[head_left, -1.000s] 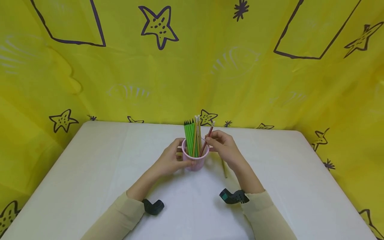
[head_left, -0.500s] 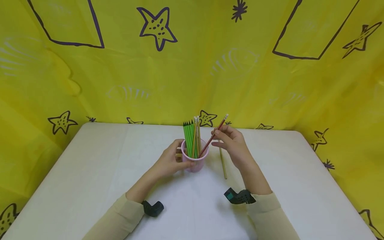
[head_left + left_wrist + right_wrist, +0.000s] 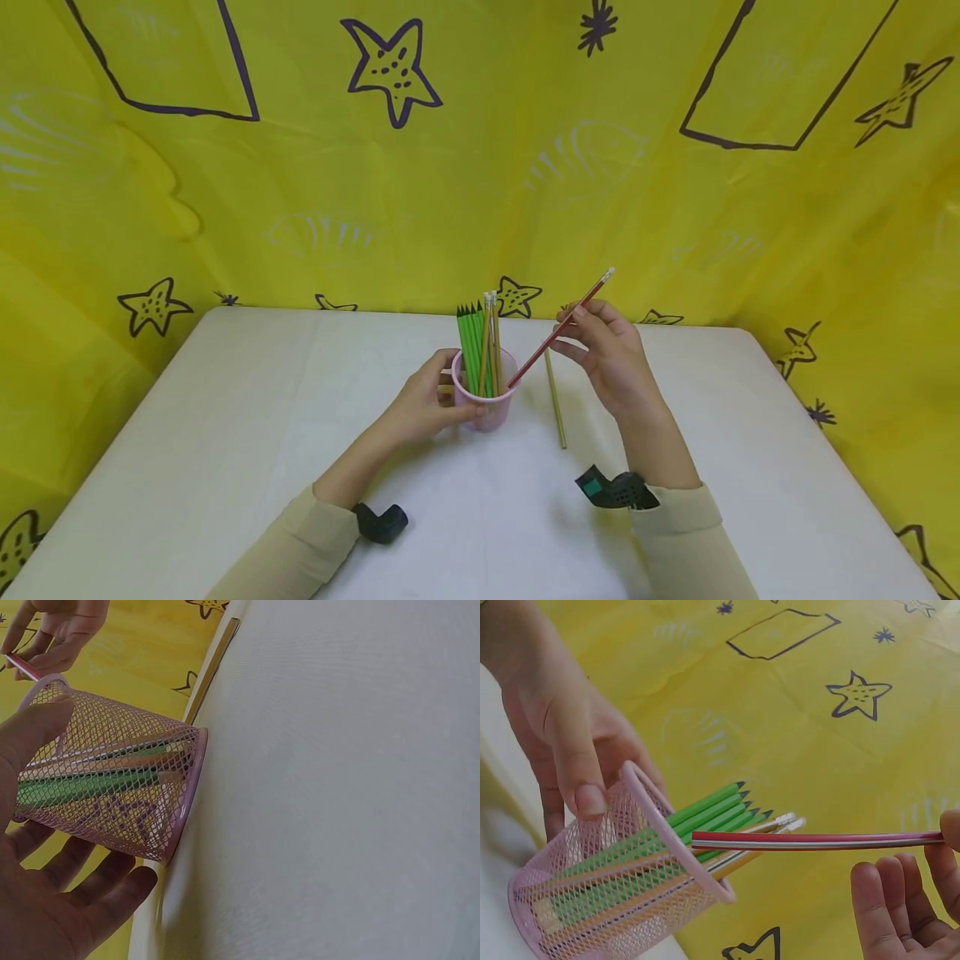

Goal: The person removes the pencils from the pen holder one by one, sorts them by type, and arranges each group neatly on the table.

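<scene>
A pink mesh pencil cup (image 3: 483, 412) stands on the table, gripped around its side by my left hand (image 3: 424, 400), thumb at the front. Inside it are several green pencils (image 3: 471, 350) with dark tips up and a few yellow pencils (image 3: 497, 358) with white eraser ends up. My right hand (image 3: 611, 358) pinches a red pencil (image 3: 558, 329) near its eraser end. That pencil slants down to the left, its lower end at the cup's right rim. In the right wrist view the red pencil (image 3: 817, 840) shows a white stripe and a flat, unsharpened end in front of the rim.
A single yellow pencil (image 3: 556, 404) lies on the white table (image 3: 247, 433) just right of the cup. Behind the table hangs a yellow cloth (image 3: 450, 192) with drawn stars and fish. A dark wrist camera (image 3: 615, 490) sits on the right wrist, another dark device (image 3: 381, 523) on the left.
My right hand has moved up and right, drawing the red pencil out of the cup as far as the rim. The left hand has kept its grip on the cup.
</scene>
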The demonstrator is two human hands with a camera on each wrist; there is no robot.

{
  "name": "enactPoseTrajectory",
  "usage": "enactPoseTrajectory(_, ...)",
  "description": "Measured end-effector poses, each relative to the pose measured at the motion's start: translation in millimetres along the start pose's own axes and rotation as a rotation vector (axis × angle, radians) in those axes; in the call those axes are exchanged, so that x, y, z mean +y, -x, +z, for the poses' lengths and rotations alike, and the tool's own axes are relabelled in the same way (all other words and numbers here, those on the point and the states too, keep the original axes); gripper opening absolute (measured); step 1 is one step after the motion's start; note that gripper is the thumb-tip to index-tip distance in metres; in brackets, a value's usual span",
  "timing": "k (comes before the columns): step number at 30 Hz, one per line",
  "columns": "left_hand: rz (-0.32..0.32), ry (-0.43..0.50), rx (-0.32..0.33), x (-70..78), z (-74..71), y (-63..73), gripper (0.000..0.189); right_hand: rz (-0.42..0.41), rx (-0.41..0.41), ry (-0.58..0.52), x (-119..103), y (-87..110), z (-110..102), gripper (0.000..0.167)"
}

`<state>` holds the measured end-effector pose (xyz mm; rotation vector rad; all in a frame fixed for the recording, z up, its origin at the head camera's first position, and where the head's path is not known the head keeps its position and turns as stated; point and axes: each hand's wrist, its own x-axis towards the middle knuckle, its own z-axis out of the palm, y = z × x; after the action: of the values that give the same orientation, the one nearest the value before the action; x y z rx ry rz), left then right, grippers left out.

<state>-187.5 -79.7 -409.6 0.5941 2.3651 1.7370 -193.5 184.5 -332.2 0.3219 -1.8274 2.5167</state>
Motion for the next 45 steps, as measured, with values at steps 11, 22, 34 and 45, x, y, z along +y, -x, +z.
enactPoseTrajectory(11, -0.008, 0.000, 0.002, 1.5, -0.2, 0.8, 0.077, 0.077, 0.022, -0.247, -6.9, -0.1, -7.1, 0.014)
enactPoseTrajectory(22, -0.017, -0.001, -0.004, -0.7, -1.0, 0.9, 0.077, 0.128, 0.111, -0.165, -3.3, -5.8, -26.2, 0.006)
enactPoseTrajectory(34, -0.034, -0.005, -0.006, 0.9, -0.7, 0.1, 0.078, 0.208, 0.102, 0.084, 9.8, -10.5, -47.6, 0.009)
enactPoseTrajectory(45, -0.028, 0.004, -0.005, -2.5, -0.4, -1.1, 0.079, 0.261, 0.105, 0.374, 30.1, -14.3, -62.3, 0.023)
